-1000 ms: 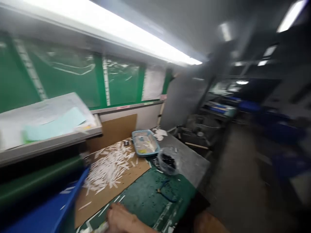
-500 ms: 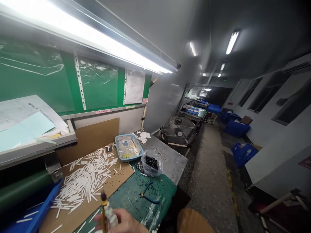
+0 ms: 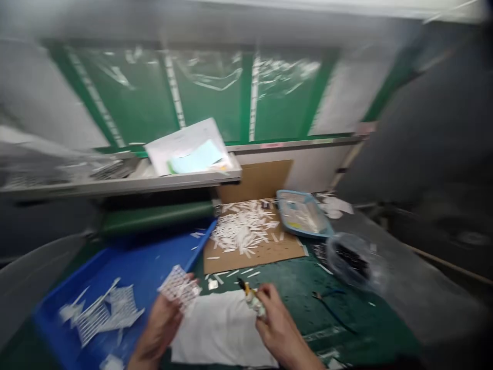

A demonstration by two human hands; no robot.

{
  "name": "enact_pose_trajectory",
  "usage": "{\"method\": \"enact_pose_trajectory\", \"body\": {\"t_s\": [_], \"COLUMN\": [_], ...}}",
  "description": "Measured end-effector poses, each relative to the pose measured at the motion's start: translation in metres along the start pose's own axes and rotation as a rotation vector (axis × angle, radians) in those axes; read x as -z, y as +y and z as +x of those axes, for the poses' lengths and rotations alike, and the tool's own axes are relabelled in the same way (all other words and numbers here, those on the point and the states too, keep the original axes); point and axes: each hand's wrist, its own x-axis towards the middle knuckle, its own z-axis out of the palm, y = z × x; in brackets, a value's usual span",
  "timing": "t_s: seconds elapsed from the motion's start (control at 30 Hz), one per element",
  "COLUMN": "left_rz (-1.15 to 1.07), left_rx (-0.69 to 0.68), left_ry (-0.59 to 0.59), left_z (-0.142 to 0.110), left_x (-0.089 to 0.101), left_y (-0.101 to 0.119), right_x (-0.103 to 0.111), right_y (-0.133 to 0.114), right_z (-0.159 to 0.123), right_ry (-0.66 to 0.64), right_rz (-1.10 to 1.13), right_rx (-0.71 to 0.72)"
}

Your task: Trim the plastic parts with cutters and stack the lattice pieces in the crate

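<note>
Coming newly into view, the white lattice piece (image 3: 180, 289) is grasped in my left grip (image 3: 164, 322), near the front edge of the green worktop (image 3: 290, 275), beside the blue plastic tray (image 3: 148, 264). My right grip (image 3: 274, 317) still clasps the yellow-and-white hand tool (image 3: 253, 301), so the work now occupies both.

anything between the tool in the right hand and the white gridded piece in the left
Nothing visible: the yellow, dark-tipped tool in the right hand and the white, grid-patterned, plastic-looking piece in the left hand have only open space between them, above the white cloth-like sheet.
</note>
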Motion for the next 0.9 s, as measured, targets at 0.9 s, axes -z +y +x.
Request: {"method": "enact_pose_trajectory", "body": {"t_s": [0.9], "left_rz": [-0.400], "left_rx": [-0.055], "left_ry": [0.163], "left_z": [-0.019], "left_x": [-0.026], "left_y": [-0.016], "right_x": [-0.041], "right_y": [-0.036], "right_z": [0.031], "right_ry": [-0.293], "right_rz": [-0.110], "right_rx": [0.191]}}
